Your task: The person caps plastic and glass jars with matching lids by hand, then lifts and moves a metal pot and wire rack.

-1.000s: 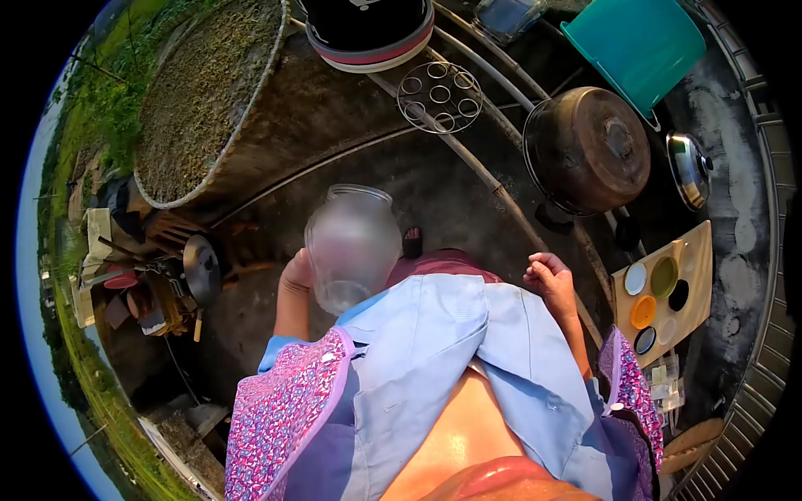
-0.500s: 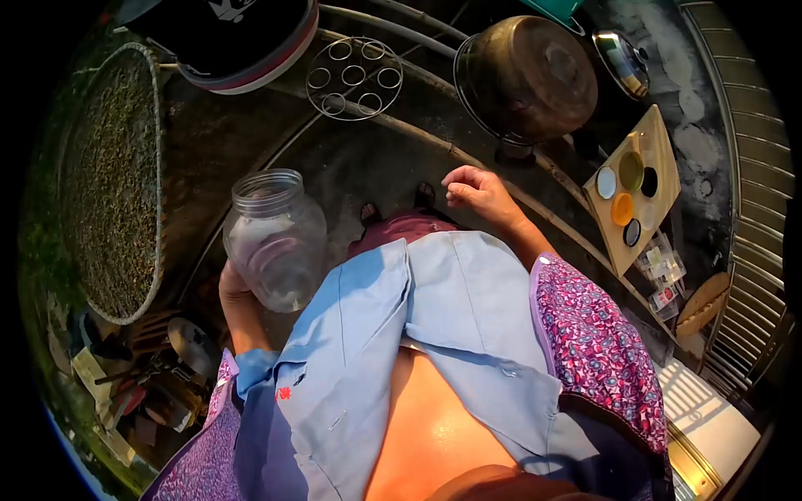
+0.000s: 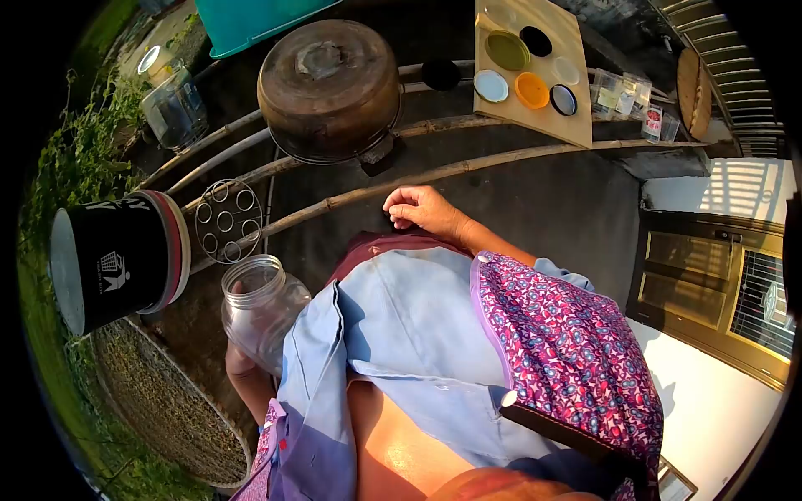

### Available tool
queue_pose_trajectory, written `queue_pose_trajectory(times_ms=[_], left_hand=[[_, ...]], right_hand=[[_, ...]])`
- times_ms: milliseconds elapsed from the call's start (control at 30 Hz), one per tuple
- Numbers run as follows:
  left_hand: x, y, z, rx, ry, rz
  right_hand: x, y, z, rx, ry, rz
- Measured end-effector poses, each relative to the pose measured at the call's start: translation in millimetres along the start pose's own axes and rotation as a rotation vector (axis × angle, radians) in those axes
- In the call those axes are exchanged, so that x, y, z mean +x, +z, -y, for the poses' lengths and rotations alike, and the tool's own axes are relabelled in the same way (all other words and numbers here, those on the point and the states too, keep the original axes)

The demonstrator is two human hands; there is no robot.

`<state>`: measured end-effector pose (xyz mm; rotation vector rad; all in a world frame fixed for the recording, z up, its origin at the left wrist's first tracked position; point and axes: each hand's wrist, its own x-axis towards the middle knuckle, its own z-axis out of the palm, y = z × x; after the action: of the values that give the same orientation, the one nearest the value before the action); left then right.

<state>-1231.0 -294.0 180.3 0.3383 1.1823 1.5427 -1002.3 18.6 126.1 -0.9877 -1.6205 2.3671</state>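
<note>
My left hand (image 3: 241, 361) holds a clear, lidless jar (image 3: 266, 313) at the lower left, its round mouth tilted upward; some fingers show through the wall. Before my body, my right hand (image 3: 415, 209) hangs with its fingers curled together; whether anything is inside them is hidden. Beyond it, a large browned pot (image 3: 327, 88) lies bottom up on bamboo poles (image 3: 468, 165). A round wire rack (image 3: 227, 219) rests on the poles just above the jar. Several lids, among them an orange one (image 3: 531, 90), lie on a wooden board (image 3: 576, 117).
A black bucket (image 3: 125, 259) stands at the left, above a large woven tray (image 3: 159, 401) of dried material. A teal tub (image 3: 259, 21) and a glass jar (image 3: 175, 108) are at the top left. Plastic boxes (image 3: 622, 93) sit right of the board. A door (image 3: 702, 275) is at the right.
The view has swung to the right, bringing the door into sight. The jar stays in my left hand, its mouth now tipped more toward me. My right hand's fingers have curled in more.
</note>
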Motion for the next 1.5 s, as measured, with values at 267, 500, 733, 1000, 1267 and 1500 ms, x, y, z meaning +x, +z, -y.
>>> queue_pose_trajectory(times_ms=[267, 500, 733, 1000, 1267, 1500], left_hand=[[44.8, 22.2, -26.7, 0.097, -0.049, 0.109], [66.4, 48.2, -40.7, 0.135, -0.05, 0.132], [67.8, 64.9, -46.4, 0.149, -0.005, 0.097], [103.9, 78.6, -28.1, 0.175, 0.028, 0.462], [141.7, 151.5, 0.9, 0.27, -0.208, 0.716], [112.6, 189.5, 34.1, 0.28, -0.131, 0.671]], right_hand=[[-40.4, -126.9, 23.0, -0.086, -0.245, -0.651], [-2.5, -274.4, 24.9, -0.546, -0.35, -1.021], [5.7, -296.1, 32.5, -0.541, -0.295, -0.972], [-103.6, -213.1, 61.9, 0.643, -0.327, -0.272], [-185.2, -144.7, 35.1, 0.655, -0.299, -0.193], [-177.8, -142.9, 9.7, 0.682, -0.126, -0.045]])
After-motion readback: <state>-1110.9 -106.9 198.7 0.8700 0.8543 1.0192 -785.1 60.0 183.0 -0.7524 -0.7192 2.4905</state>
